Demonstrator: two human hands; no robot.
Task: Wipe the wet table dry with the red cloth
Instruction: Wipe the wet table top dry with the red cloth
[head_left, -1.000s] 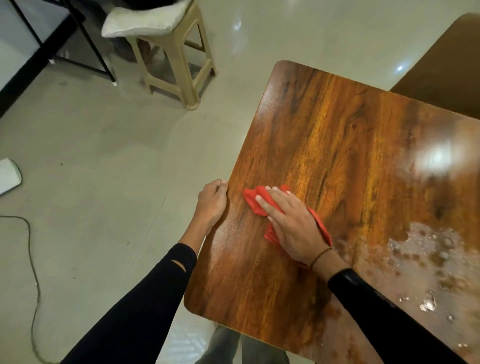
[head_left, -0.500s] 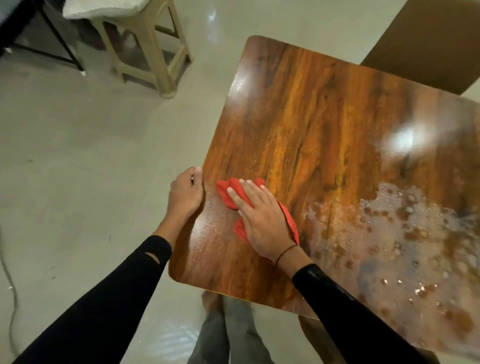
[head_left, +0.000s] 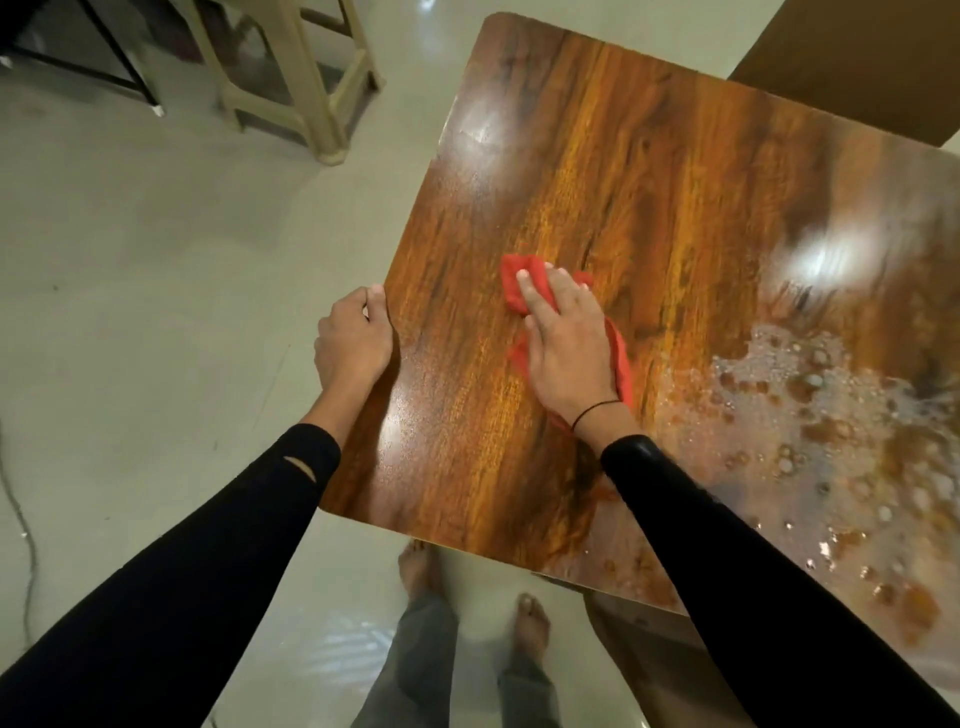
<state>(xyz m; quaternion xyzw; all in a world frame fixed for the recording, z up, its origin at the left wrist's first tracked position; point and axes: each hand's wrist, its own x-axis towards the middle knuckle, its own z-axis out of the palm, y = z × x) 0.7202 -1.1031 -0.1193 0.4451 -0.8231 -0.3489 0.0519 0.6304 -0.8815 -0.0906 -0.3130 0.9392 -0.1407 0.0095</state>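
Wet table (head_left: 649, 156), right hand (head_left: 566, 353) flat on diagonal red cloth (head_left: 513, 288), left hand (head_left: 353, 348) gripping edge

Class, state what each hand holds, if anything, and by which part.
Left hand grips the table at its left edge. Right hand presses the red cloth flat, gripping nothing.

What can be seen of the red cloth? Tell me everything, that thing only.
The red cloth is a small, bright red, soft-looking fabric, crumpled rather than folded flat. It lies on the wooden table, on the dry-looking part left of the bubbly wet patch. The right hand presses on it with straight fingers, covering its middle. Red shows bunched past the fingertips, at the thumb side, and in a strip along the hand's outer edge toward the wrist.
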